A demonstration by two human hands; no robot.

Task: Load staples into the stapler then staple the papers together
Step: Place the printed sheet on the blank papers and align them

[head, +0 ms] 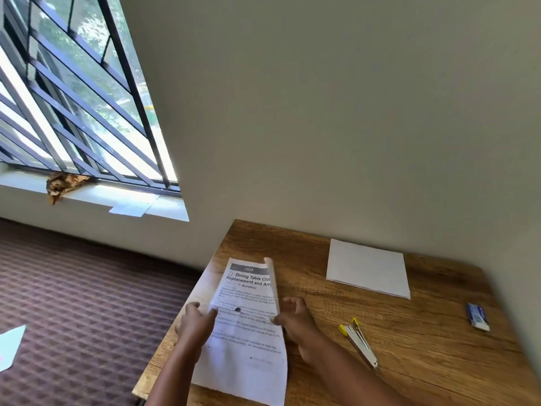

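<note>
Printed papers (248, 326) lie on the left part of the wooden table (409, 347), their right edge curled upward. My left hand (194, 320) rests on the left edge of the papers, thumb on the sheet. At the curled right edge, my right hand (292, 317) pinches the paper with its fingertips. A stapler (358, 341) with yellow tips lies flipped open on the table to the right of my right hand. Farther right, near the table's edge, sits a small blue and white staple box (477, 316).
A blank white stack of sheets (367, 268) lies at the back of the table near the wall. The table's left edge drops to a patterned carpet (87, 303). A barred window (73, 98) is at upper left.
</note>
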